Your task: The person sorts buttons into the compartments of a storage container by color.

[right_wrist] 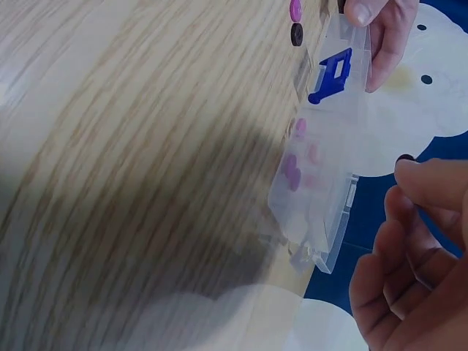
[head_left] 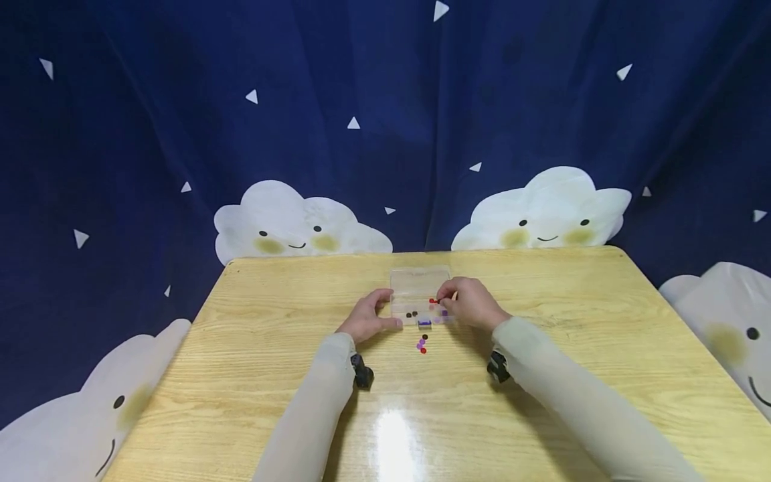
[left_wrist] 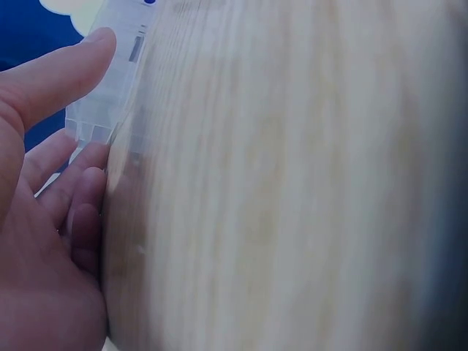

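A clear plastic rectangular box (head_left: pixel 415 298) runs lengthwise across the pale wooden bench (head_left: pixel 289 335) between the left hand (head_left: pixel 368 319), spread wide at its left end, and the right hand (head_left: pixel 472 303), pinching a small black disc (right_wrist: pixel 404 157) by its right.

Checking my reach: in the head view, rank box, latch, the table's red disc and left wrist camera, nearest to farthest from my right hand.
1. Box, by the right hand.
2. Latch, on the box's front.
3. Red disc, on the table before the box.
4. Left wrist camera, farther left.

smooth, see-through plastic box (right_wrist: pixel 336 142), glossy wood-grain table (head_left: pixel 241 348), matt cloth curtain (head_left: pixel 385 73)
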`<state>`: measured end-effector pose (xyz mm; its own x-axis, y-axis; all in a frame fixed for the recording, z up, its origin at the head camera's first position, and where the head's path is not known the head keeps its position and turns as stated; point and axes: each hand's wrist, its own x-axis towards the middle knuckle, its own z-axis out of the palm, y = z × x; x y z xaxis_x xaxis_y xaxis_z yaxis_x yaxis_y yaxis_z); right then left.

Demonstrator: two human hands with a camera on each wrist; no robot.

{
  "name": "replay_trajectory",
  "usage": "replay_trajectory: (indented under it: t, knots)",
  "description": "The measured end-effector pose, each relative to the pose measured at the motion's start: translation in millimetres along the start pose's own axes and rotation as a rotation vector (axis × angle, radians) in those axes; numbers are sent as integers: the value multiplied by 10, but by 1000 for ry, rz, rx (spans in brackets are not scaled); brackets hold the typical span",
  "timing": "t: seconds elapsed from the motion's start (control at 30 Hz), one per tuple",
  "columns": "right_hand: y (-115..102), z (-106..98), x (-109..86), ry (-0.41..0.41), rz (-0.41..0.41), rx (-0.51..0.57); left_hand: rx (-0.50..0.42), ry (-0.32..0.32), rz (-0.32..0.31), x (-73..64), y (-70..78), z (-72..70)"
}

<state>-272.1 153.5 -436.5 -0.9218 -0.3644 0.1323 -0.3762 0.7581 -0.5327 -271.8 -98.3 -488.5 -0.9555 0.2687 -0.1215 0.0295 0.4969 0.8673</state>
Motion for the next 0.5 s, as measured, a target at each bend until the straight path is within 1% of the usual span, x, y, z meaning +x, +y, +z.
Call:
replay_trajectory:
  t: [0.17, 0.33, 0.5]
  knots:
    - [-34, 68, 39, -26, 6, 20, 7, -1, -3, 10, -26, 13]
    - [-94, 109, 81, -23, 16, 17, 15, -3, 16, 28, -21, 14]
    - [-142, 136, 121, -22, -1, 18, 10, -2, 15, 28, -14, 8]
